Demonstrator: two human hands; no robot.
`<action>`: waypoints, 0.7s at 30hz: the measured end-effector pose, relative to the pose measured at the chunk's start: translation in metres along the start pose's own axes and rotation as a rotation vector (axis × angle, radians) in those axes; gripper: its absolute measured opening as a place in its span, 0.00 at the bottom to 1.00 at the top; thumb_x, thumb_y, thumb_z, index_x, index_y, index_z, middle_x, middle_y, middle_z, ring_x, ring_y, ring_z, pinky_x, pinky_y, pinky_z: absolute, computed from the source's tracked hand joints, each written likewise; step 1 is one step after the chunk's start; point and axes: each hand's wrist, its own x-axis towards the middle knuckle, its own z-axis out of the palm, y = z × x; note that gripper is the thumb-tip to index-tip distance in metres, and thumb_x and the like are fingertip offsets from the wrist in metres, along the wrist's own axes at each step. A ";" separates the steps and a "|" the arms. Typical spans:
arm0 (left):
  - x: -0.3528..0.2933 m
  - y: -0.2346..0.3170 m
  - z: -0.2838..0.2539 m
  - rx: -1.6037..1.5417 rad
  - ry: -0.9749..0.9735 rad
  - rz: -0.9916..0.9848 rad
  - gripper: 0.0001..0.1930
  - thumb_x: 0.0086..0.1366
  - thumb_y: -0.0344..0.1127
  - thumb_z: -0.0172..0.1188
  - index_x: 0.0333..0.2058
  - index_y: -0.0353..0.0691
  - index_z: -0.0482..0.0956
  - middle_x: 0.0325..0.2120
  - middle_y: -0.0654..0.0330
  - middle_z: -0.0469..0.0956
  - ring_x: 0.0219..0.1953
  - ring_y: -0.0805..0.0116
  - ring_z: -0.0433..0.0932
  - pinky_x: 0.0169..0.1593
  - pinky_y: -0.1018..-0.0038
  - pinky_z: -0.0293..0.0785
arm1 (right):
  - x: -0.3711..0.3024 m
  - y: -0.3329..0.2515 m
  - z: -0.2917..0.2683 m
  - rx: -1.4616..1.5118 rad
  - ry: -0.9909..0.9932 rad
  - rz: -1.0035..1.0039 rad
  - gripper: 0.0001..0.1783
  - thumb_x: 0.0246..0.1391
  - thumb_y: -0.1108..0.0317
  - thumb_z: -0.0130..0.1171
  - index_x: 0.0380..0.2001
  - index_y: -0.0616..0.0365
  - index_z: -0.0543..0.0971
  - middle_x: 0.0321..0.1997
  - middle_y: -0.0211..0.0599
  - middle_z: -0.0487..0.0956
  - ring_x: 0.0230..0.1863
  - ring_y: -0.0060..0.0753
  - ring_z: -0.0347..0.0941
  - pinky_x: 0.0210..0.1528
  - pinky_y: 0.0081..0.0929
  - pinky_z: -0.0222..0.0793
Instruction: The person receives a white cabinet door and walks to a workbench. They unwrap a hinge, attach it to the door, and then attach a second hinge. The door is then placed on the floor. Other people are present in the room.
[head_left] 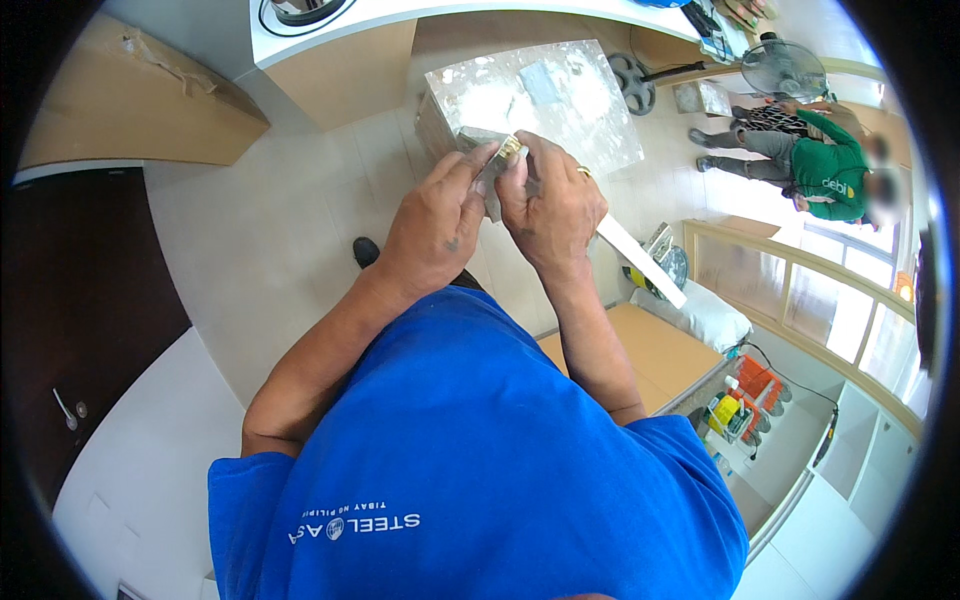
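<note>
As I watched remotely, R hand (pixel 552 208) pinched a gold-coloured pc (pixel 511 147), prob. to steady it. Couldn't tell grip of L hand (pixel 437 218).

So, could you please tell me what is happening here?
A person in a blue shirt faces a stained white box. The right hand pinches a small gold-coloured piece. The left hand is close beside it, though its exact grip is unclear. Another person in green is off to the right.
</note>
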 end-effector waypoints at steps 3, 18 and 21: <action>-0.009 -0.007 -0.005 -0.031 0.002 0.020 0.23 0.71 0.25 0.52 0.64 0.33 0.73 0.48 0.43 0.78 0.43 0.42 0.82 0.48 0.56 0.80 | -0.010 -0.006 0.003 -0.001 -0.004 0.013 0.15 0.59 0.61 0.63 0.45 0.57 0.85 0.38 0.39 0.87 0.36 0.41 0.84 0.40 0.38 0.76; -0.038 0.017 -0.007 0.240 -0.057 -0.132 0.24 0.69 0.22 0.52 0.63 0.32 0.71 0.50 0.39 0.78 0.48 0.35 0.80 0.51 0.49 0.78 | -0.041 -0.022 0.007 -0.004 0.012 0.006 0.15 0.55 0.64 0.65 0.44 0.57 0.85 0.38 0.39 0.88 0.37 0.40 0.85 0.39 0.36 0.77; -0.038 0.018 -0.010 0.203 -0.074 -0.140 0.21 0.70 0.24 0.52 0.60 0.29 0.73 0.49 0.35 0.79 0.48 0.33 0.80 0.53 0.48 0.77 | -0.045 -0.023 0.006 0.014 0.030 -0.007 0.14 0.54 0.64 0.66 0.44 0.57 0.85 0.37 0.39 0.88 0.35 0.39 0.85 0.39 0.36 0.77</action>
